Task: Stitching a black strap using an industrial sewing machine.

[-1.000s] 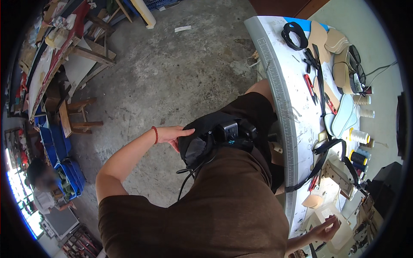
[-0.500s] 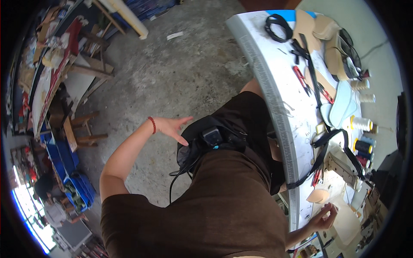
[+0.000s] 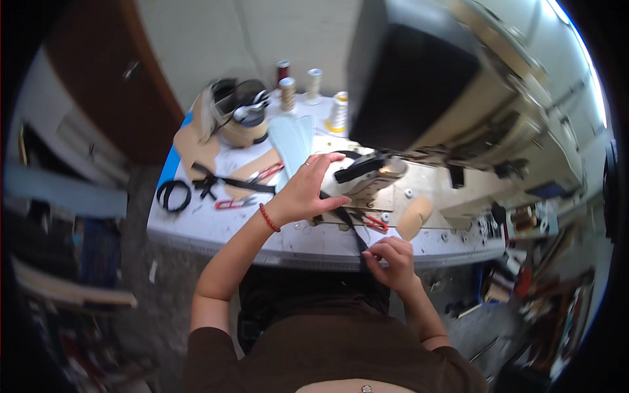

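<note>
My left hand is over the table beside the sewing machine's arm, its thumb and fingers spread apart with nothing visible between them. A black strap runs from beneath the machine's end down to the table's front edge. There my right hand pinches it between thumb and fingers. The sewing machine fills the upper right, its narrow arm pointing toward my left hand. Red-handled thread snips lie just right of the strap. A tan curved piece is farther right.
On the white table at left are a black strap coil, more red snips, tan pieces and light-blue insole-shaped pieces. Thread cones stand at the back. A brown door is at far left.
The view has turned from the floor and my lap to the table. My left hand has come from beside my waist to over the table; my right now grips the strap.
</note>
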The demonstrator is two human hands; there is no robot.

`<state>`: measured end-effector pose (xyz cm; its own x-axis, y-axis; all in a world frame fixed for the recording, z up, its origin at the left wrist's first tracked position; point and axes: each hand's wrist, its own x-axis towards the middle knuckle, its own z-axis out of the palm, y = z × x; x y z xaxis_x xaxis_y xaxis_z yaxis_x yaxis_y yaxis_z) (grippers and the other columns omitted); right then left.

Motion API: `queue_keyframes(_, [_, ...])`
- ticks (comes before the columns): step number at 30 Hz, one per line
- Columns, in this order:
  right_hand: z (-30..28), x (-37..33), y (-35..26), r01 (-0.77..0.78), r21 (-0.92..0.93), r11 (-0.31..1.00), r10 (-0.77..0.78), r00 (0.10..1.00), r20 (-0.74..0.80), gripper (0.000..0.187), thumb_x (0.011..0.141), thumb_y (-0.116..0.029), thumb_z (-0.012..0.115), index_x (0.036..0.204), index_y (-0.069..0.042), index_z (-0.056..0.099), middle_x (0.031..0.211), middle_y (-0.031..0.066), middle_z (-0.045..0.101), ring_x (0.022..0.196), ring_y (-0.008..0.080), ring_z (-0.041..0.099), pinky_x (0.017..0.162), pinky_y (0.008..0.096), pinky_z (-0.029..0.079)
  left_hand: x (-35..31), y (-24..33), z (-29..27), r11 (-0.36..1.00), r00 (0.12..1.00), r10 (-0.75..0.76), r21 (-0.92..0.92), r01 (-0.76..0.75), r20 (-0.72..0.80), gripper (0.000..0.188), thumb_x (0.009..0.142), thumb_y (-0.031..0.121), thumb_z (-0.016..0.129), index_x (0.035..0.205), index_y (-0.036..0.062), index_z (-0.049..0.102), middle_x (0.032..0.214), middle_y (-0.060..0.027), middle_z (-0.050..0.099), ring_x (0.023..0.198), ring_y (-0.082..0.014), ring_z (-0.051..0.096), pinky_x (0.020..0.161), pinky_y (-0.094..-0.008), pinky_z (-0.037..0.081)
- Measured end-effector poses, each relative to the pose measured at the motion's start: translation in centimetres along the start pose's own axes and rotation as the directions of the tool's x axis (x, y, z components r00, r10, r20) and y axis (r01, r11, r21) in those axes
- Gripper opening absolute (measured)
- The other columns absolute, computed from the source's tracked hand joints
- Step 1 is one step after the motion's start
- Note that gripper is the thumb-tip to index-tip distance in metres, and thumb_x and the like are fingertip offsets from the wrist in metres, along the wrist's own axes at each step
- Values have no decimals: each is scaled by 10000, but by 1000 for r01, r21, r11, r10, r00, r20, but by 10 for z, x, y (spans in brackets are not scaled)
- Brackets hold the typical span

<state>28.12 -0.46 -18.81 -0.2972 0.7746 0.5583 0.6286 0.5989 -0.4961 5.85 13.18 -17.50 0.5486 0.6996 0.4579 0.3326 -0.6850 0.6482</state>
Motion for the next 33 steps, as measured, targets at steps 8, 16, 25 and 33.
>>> queue_keyframes(8, [19,10,24,-472,719,511,549,822,150,232,956,-152,514,1103,-8,620,914,51,612,683,91,559,619,242,455,-9,64,19,982,983,-179,-62,177,-42,349,853,58,623,1175,11,497,785,-124,638,642,-261,634,556,-318,485])
queue_keyframes(16, [20,47,4,-354,933,70,520,811,269,330,991,-229,467,901,21,661,735,16,589,674,72,515,642,207,414,-23,104,0,991,966,116,45,-130,231,297,774,22,666,1065,58,616,736,-67,597,614,-239,594,540,-354,469])
queue_keyframes(25, [5,41,1,-519,848,109,479,775,413,284,983,-202,483,838,-5,627,686,0,559,575,53,498,530,195,392,45,41,41,801,885,455,480,-358,-99,293,685,-7,640,977,17,643,955,-85,609,845,-246,623,686,-347,513])
queue_keyframes(33, [-38,71,55,-207,736,644,640,673,-370,99,932,-116,519,918,-28,564,666,17,562,526,68,479,467,228,369,45,35,43,779,846,521,468,-417,-115,147,754,17,653,898,-11,663,932,-104,639,895,-242,649,691,-326,550])
